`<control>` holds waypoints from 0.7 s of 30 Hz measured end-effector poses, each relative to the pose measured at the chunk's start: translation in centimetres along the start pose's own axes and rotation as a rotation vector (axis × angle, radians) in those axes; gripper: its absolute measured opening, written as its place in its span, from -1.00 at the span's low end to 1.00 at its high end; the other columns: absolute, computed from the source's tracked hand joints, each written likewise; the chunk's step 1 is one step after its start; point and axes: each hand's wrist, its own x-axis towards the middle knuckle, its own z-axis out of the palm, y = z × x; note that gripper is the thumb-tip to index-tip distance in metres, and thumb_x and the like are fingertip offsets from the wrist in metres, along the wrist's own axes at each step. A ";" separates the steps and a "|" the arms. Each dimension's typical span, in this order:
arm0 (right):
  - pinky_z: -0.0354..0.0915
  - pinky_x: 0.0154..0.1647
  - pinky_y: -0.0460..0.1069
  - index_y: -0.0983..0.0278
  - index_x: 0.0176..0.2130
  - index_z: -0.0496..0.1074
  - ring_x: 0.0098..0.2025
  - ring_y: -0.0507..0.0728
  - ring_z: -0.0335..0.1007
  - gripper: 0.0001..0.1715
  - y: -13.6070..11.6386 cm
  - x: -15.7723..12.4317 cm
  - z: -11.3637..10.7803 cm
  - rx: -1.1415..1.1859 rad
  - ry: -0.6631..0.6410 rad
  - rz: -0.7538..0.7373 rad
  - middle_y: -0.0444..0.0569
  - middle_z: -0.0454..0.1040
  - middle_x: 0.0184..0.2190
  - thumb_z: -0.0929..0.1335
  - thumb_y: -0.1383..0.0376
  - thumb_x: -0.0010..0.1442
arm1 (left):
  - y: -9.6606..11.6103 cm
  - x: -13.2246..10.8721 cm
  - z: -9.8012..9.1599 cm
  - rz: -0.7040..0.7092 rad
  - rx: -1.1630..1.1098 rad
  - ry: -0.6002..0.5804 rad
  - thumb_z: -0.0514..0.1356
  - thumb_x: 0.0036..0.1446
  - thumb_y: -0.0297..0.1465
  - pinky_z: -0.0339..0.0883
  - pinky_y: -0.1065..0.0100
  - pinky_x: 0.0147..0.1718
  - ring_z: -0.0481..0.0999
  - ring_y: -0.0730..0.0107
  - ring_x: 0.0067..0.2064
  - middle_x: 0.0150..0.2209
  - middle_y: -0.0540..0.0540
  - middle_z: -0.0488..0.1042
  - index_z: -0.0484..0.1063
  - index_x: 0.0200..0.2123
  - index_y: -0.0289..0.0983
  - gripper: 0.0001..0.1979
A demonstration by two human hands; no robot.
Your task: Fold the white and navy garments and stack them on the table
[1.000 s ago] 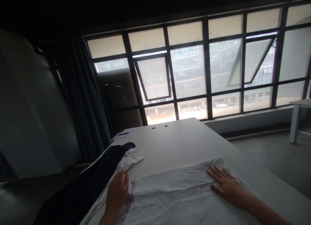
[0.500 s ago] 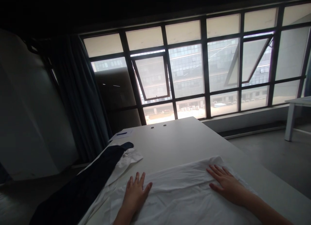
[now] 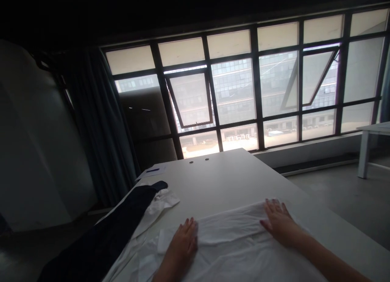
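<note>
The person's left hand (image 3: 183,243) is resting open on the white cotton cloth (image 3: 231,249), palm down, and it is not gripping anything. Its fingers are lying near the loose, folded edge at the left side of the cloth. The right hand (image 3: 278,221) is also staying open and flat, with its fingers pressing on the far upper edge of the same cloth.

The cloth is lying flat on the white bench (image 3: 219,176), close to the person and between the two hands. It is thin and bright, and a long fold is running across it, with soft wrinkles below this fold. Its lower part is going out of the view, so I cannot see its full shape.

Left of the cloth, a long dark navy garment (image 3: 100,221) is lying along the bench edge, and a crumpled white fabric (image 3: 161,204) is showing beside its far end. Farther along the bench, a sheet of paper (image 3: 152,171) is carrying a blue pen (image 3: 154,170), and two small holes (image 3: 198,160) are marking the surface. Behind the bench, a large window (image 3: 234,91) is showing buildings outside, a dark curtain (image 3: 97,123) is hanging at its left side, and a small white table (image 3: 370,135) is standing at the right.
</note>
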 end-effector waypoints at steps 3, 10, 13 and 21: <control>-0.25 0.44 0.38 0.25 0.41 0.14 0.48 0.42 -0.18 -0.19 -7.6 0.2 -0.1 0.155 -0.025 -0.297 0.12 0.00 0.46 0.13 -0.09 0.36 | 2.2 -0.2 0.8 0.137 -0.045 -0.015 -0.05 0.39 -0.02 -0.10 -0.10 0.41 -0.03 0.01 0.46 0.46 -0.07 -0.05 -0.02 0.45 -0.05 -0.35; -0.27 0.44 0.38 0.39 0.44 0.04 0.49 0.40 -0.21 -0.25 -20.3 0.6 0.7 0.343 -0.191 -0.549 0.21 -0.07 0.46 0.09 0.11 0.41 | 3.1 -0.8 0.1 0.161 -0.030 -0.111 -0.07 0.40 0.05 -0.14 -0.22 0.39 -0.09 -0.04 0.47 0.47 0.01 -0.14 -0.04 0.43 0.14 -0.40; -0.25 0.45 0.34 0.38 0.45 -0.03 0.50 0.39 -0.26 -0.11 -19.4 1.2 1.6 0.355 -0.195 -0.501 0.20 -0.14 0.47 0.07 -0.11 0.40 | 3.1 -1.0 -0.3 0.115 -0.015 -0.128 -0.06 0.38 0.09 -0.18 -0.25 0.38 -0.12 -0.06 0.47 0.47 0.05 -0.18 -0.04 0.41 0.20 -0.40; -0.25 0.48 0.20 0.36 0.45 0.00 0.50 0.28 -0.25 0.01 -6.3 3.4 2.4 0.212 -0.153 -0.309 0.13 -0.11 0.48 0.03 -0.25 0.34 | 3.3 -1.6 -1.0 -0.022 -0.021 -0.171 -0.08 0.27 0.23 -0.40 -0.33 0.36 -0.27 -0.09 0.48 0.48 -0.01 -0.26 -0.09 0.43 0.13 -0.24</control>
